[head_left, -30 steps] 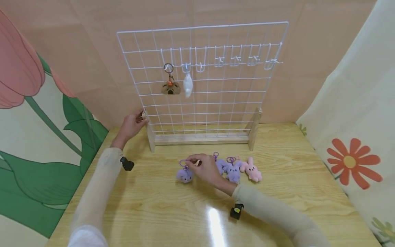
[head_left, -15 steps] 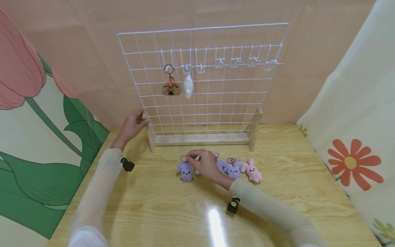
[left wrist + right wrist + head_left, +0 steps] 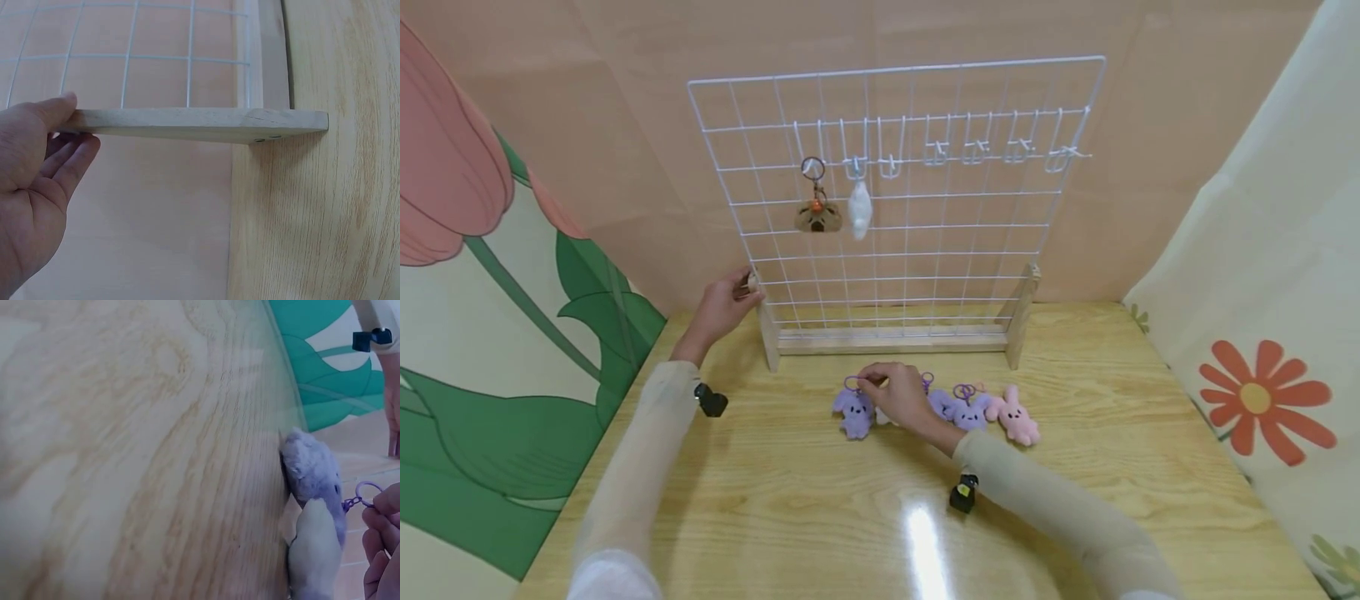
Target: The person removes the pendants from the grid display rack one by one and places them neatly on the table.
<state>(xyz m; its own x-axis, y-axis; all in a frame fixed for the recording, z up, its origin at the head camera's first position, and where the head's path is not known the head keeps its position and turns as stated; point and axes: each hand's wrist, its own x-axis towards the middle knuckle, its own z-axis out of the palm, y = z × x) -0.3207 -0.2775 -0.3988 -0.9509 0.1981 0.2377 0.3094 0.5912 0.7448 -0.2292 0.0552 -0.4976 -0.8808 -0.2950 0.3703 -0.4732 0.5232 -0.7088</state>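
Observation:
In the head view, my left hand point(image 3: 718, 308) grips the top of the wooden side post point(image 3: 767, 333) of a white wire grid rack. The left wrist view shows the thumb above and fingers below that post point(image 3: 200, 117). My right hand point(image 3: 901, 397) pinches the purple ring of a purple plush keychain point(image 3: 856, 415), which hangs upright at the table. In the right wrist view the fingertips hold the ring point(image 3: 369, 492), and a white plush point(image 3: 314, 550) lies in front of the purple one. The right hand partly hides that white plush in the head view.
Several white hooks point(image 3: 976, 148) line the rack's upper part. A brown plush keychain point(image 3: 817, 217) and a white one point(image 3: 860, 210) hang at its left. Right of my right hand lie more purple plushes point(image 3: 972, 413) and a pink plush rabbit point(image 3: 1018, 418) on the wooden table point(image 3: 775, 500).
The purple plush has been raised from a tipped pose to upright and shifted slightly right, as my right hand rose a little. My left hand stays on the post.

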